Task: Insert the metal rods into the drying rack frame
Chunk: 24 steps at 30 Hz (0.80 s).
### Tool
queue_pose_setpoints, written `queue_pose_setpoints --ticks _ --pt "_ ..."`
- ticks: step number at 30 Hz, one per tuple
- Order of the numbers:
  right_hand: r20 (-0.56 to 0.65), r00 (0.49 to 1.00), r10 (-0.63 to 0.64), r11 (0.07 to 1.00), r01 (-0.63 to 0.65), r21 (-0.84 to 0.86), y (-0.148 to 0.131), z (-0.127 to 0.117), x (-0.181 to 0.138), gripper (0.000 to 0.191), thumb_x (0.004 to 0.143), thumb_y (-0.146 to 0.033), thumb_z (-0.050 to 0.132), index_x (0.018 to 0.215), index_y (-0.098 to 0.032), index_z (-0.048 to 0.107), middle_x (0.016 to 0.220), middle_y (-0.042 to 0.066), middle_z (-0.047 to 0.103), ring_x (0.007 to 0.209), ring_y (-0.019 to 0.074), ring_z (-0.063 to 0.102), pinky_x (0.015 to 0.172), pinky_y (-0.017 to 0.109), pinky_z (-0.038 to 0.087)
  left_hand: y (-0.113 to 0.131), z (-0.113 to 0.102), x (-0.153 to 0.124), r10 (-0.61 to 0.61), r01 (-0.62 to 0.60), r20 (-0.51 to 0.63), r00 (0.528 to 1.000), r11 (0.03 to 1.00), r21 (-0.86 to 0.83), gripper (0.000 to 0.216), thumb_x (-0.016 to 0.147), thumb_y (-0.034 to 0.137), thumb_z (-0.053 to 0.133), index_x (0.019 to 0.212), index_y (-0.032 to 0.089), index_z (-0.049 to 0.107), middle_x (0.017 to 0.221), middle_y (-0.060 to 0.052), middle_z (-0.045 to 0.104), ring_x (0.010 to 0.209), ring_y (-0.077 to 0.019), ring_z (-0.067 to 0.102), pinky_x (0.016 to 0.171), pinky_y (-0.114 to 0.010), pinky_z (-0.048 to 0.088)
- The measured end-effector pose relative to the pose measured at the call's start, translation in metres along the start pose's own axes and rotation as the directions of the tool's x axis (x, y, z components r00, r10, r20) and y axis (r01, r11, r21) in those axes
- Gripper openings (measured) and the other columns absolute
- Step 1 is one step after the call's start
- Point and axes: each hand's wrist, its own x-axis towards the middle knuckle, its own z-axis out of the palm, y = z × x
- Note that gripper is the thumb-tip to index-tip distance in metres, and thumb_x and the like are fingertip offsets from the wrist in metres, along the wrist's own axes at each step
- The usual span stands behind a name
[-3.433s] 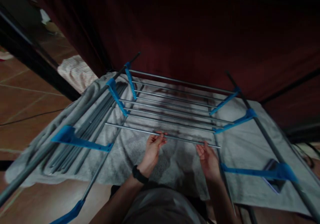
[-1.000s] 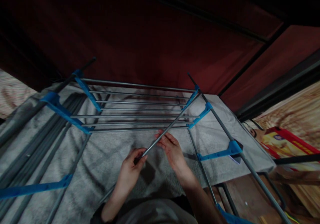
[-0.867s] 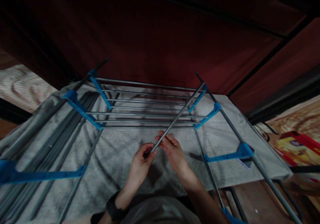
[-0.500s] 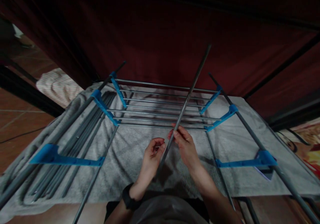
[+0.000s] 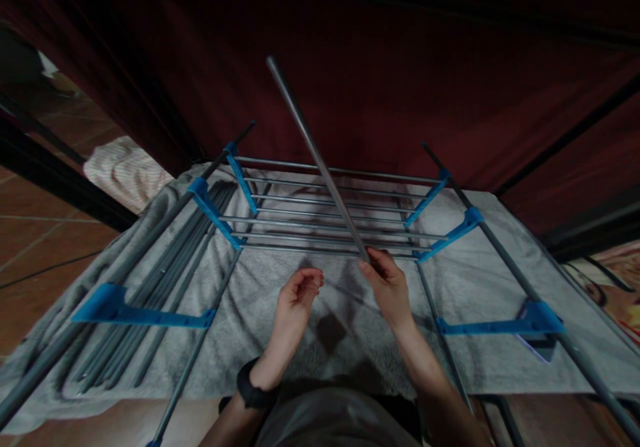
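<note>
My right hand (image 5: 387,286) grips a grey metal tube (image 5: 320,160) near its lower end. The tube slants up and to the left, in front of a rack frame with blue plastic brackets (image 5: 215,215) and several thin cross rods (image 5: 320,235). Apart from the tube, my left hand (image 5: 299,294) hovers over the grey cloth with its fingers curled toward the thumb. What those fingers pinch, if anything, is too small to make out. Nearer to me, a blue bracket (image 5: 145,315) on the left and another blue bracket (image 5: 500,326) on the right join the side tubes.
Several loose grey tubes (image 5: 165,267) lie in a bundle on the left of the grey cloth (image 5: 340,360). A flat dark object, perhaps a phone (image 5: 543,347), sits beneath the right bracket. Dark red fabric (image 5: 400,80) hangs behind the rack.
The tube has swung from leaning right to leaning left, its lower end now in my right hand. My left hand has moved away from it. The rack stands as before.
</note>
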Motion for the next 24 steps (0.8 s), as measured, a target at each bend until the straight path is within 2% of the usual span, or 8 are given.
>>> queue_pose_setpoints --ticks 10,16,24 --pt "0.089 0.995 -0.054 0.995 0.062 -0.084 -0.01 0.008 -0.003 0.022 0.083 -0.038 0.083 0.103 -0.03 0.084 0.088 0.0 0.068 0.08 0.0177 0.058 0.074 0.031 0.049 0.024 0.005 -0.001 0.004 -0.004 -0.001 1.0 0.996 -0.088 0.028 0.082 0.042 0.083 0.1 0.022 0.077 0.093 -0.006 0.073 0.087 -0.0206 0.068 0.078 -0.032 0.052" --pt "0.07 0.996 -0.059 0.993 0.065 -0.1 -0.006 0.0 -0.004 0.021 0.083 -0.04 0.083 0.101 -0.029 0.083 0.088 0.001 0.068 0.079 0.0172 0.058 0.073 0.031 0.048 0.03 0.003 -0.002 0.03 -0.029 0.007 1.0 0.994 -0.103 0.028 0.082 0.041 0.084 0.101 0.021 0.077 0.094 -0.006 0.074 0.086 -0.0199 0.068 0.077 -0.031 0.052" --pt "0.084 0.983 -0.161 0.976 0.171 -0.134 -0.036 0.015 -0.003 0.023 0.088 -0.042 0.079 0.106 -0.028 0.08 0.089 0.0 0.068 0.078 0.016 0.059 0.07 0.029 0.05 0.033 0.004 -0.002 0.074 -0.073 0.014 0.997 0.994 -0.078 0.025 0.085 0.039 0.083 0.101 0.022 0.077 0.095 -0.004 0.075 0.083 -0.0169 0.067 0.077 -0.029 0.053"
